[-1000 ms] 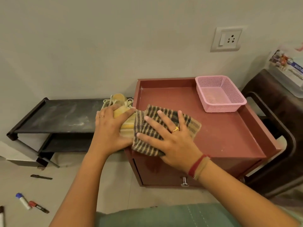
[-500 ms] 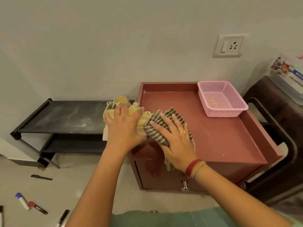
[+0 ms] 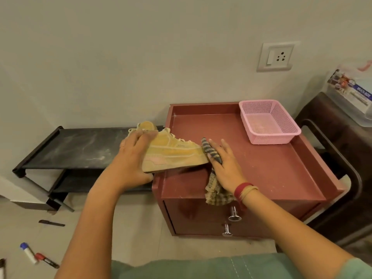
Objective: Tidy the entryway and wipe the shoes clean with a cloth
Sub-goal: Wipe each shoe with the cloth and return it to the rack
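Observation:
A tan suede shoe [image 3: 173, 153] with pale laces lies on its side, toe pointing right, over the left edge of the red-brown cabinet top [image 3: 267, 168]. My left hand [image 3: 132, 160] grips its heel end, fingers over the ankle and thumb under the sole. My right hand [image 3: 224, 164] presses a striped brown cloth [image 3: 211, 152] against the shoe's toe with straight fingers. The cloth's loose end [image 3: 216, 193] hangs over the cabinet's front edge below my wrist.
A pink mesh basket [image 3: 268, 121] stands at the cabinet's back right. A low black shoe rack [image 3: 76, 148] sits left of it against the wall. Markers [image 3: 30, 253] and a pen [image 3: 51, 223] lie on the floor at left. A dark chair [image 3: 342, 158] stands at right.
The shoe has turned onto its side and its whole flank now shows. My right hand slid the cloth from the shoe's middle to its toe, and the cloth bunched up.

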Demonstrator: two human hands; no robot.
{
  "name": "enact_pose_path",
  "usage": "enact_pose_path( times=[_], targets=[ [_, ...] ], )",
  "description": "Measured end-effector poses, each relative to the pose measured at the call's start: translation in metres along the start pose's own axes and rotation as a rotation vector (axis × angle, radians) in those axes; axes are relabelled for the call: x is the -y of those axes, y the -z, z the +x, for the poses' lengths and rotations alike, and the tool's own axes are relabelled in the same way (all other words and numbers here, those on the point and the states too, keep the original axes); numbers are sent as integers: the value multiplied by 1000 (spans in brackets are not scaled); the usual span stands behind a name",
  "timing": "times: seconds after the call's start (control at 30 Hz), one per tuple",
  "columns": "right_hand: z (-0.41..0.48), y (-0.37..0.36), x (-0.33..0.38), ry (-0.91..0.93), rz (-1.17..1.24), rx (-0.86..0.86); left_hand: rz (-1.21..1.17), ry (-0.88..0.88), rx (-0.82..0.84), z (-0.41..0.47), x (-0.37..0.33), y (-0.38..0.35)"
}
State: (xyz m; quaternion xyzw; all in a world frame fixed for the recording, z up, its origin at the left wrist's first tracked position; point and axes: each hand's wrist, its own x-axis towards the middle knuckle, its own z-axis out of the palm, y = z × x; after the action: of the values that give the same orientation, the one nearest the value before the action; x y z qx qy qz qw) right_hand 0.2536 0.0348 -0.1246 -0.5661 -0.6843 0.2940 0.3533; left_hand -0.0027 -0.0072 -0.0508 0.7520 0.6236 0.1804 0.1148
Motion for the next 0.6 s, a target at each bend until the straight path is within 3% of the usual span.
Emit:
enact_pose_path(
  times=[0.1,0.17,0.27,0.4,0.6],
  targets=[
    [-20,-3,42,245,51,-93,-162,-67,-77,-3,3,-10],
    [-30,-13,68,448,-6,-7,-234,-88,-100,-1,-1,-16],
    [-32,-34,75,647,-283,197,-285,-120,-78,2,-8,-17],
    [-29,-39,50,675,-433,240,-259,-132,-45,0,3,-18],
    [-28,-22,8,596,-704,86,-196,-67,-48,2,13,-20]
  ],
)
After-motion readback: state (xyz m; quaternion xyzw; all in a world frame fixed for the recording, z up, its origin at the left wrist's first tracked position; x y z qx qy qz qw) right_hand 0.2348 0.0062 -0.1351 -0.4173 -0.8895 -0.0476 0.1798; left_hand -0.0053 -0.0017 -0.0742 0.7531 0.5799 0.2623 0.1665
